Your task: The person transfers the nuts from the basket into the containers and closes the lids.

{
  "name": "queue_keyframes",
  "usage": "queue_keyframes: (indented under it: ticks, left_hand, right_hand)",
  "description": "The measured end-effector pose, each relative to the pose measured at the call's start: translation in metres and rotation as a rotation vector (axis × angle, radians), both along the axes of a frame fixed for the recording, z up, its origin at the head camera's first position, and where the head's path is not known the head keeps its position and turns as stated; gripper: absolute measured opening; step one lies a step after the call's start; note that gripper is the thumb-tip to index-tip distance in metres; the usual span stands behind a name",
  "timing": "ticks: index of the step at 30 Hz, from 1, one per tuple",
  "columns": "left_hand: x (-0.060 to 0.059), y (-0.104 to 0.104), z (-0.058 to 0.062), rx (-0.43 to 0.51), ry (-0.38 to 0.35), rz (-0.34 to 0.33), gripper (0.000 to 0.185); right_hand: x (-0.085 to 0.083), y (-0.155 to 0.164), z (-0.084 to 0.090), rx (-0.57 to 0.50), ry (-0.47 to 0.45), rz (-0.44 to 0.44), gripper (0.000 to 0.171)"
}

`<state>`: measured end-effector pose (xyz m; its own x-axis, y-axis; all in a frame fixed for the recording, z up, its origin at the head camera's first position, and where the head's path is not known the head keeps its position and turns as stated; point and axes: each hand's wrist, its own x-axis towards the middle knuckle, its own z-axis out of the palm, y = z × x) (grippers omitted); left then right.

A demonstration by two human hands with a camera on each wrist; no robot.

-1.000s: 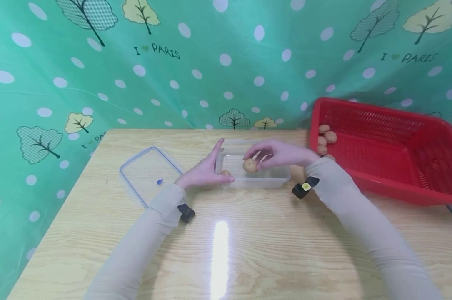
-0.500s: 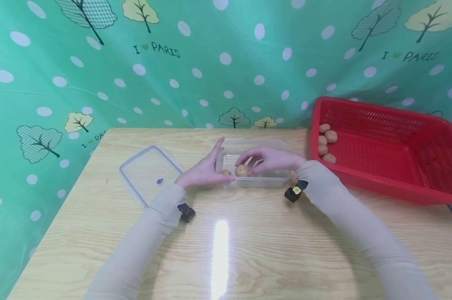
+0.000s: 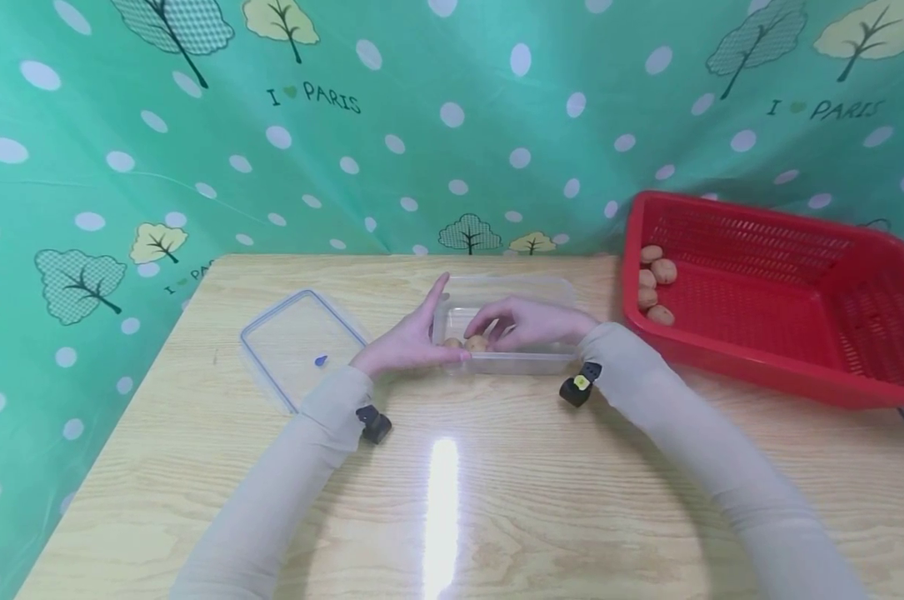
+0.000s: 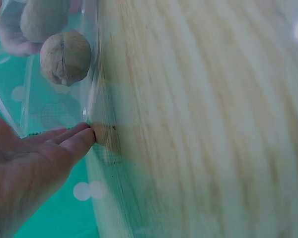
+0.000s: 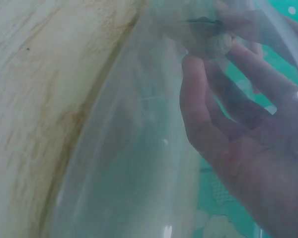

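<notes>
Walnut (image 3: 477, 342), low inside the clear container (image 3: 522, 365) near the middle of the frame, is pinched in the curled fingers of the right hand (image 3: 530, 323). A second walnut (image 3: 452, 342) lies just beside it, to the left. The left hand (image 3: 402, 346), fingers straight, touches the container's left end. Left of centre lies a blue-edged lid (image 3: 296, 340); more walnuts (image 3: 663, 272) lie in the red basket (image 3: 781, 377) at right.

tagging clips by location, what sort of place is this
Probably an indoor workspace, perhaps a makeshift filming corner: a table, a printed green sheet hanging behind it, and a strip of glare suggesting a lamp overhead.
</notes>
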<state>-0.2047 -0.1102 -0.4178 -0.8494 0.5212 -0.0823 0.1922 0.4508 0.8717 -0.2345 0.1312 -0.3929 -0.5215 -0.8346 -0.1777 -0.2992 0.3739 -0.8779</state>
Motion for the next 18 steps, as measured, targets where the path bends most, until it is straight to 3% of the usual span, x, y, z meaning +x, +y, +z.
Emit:
queue_keyframes:
  ticks: [18]
  left_hand:
    - [0.0,0.001,0.002,-0.005,0.009,-0.003,0.126]
  right_hand:
    - [-0.006,-0.002,-0.015,0.06,0.037,0.01,0.038]
